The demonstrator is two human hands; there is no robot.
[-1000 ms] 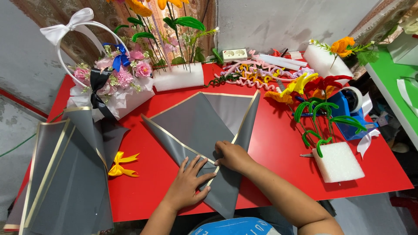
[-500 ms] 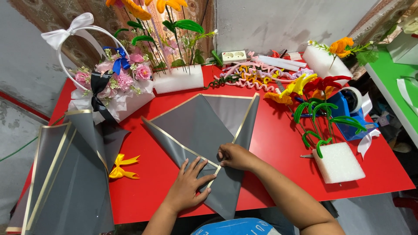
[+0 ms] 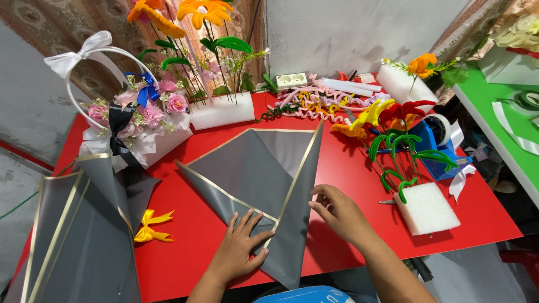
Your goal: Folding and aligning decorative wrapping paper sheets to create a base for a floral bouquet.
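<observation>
A grey wrapping sheet with gold edges lies folded on the red table. My left hand presses flat on its lower fold, fingers spread. To the right, my right hand hovers with fingers loosely curled just past the sheet's right edge, holding nothing. The sheet's pointed lower corner hangs over the table's front edge.
More grey gold-edged sheets lie at the left, next to a yellow ribbon bow. A white flower basket stands at the back left. Foam blocks with pipe-cleaner flowers, a blue tape dispenser and loose pipe cleaners fill the right and back.
My right hand has come off the sheet's fold and moved right, past its edge. My left hand stays pressed on the sheet.
</observation>
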